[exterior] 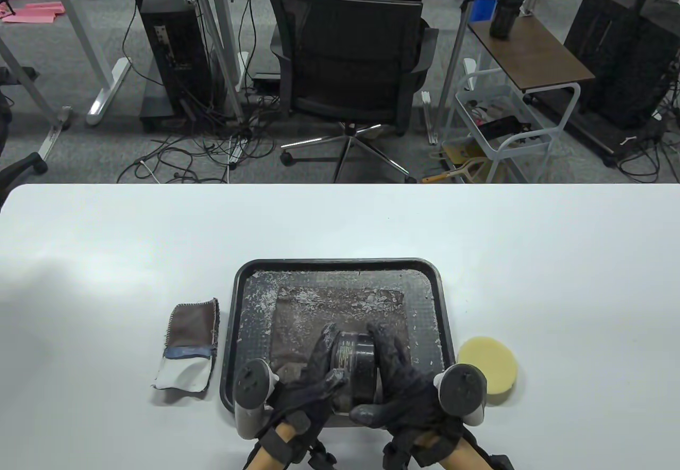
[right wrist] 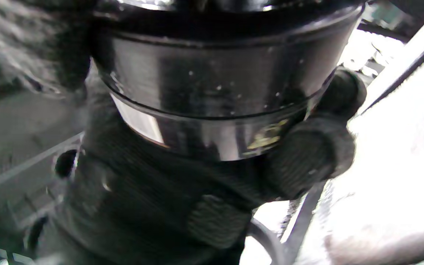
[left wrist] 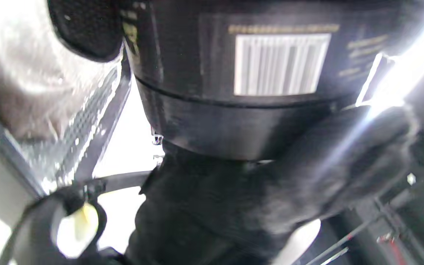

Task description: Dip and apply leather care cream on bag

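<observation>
A black jar of leather care cream (exterior: pixel 355 366) lies on its side between both hands, above the near part of the black tray (exterior: pixel 340 267). My left hand (exterior: pixel 313 379) grips the jar's body, whose barcode label (left wrist: pixel 280 64) shows in the left wrist view. My right hand (exterior: pixel 396 385) grips the lid end (right wrist: pixel 212 99). A dark brown leather piece (exterior: pixel 340 316), smeared with white flakes, lies flat in the tray under the jar. A round yellow sponge (exterior: pixel 489 366) lies on the table right of the tray.
A folded brown and white cloth (exterior: pixel 188 350) lies left of the tray. The white table (exterior: pixel 340 220) stretches wide on both sides. An office chair (exterior: pixel 353 61) and a side cart (exterior: pixel 504 135) stand beyond the far edge.
</observation>
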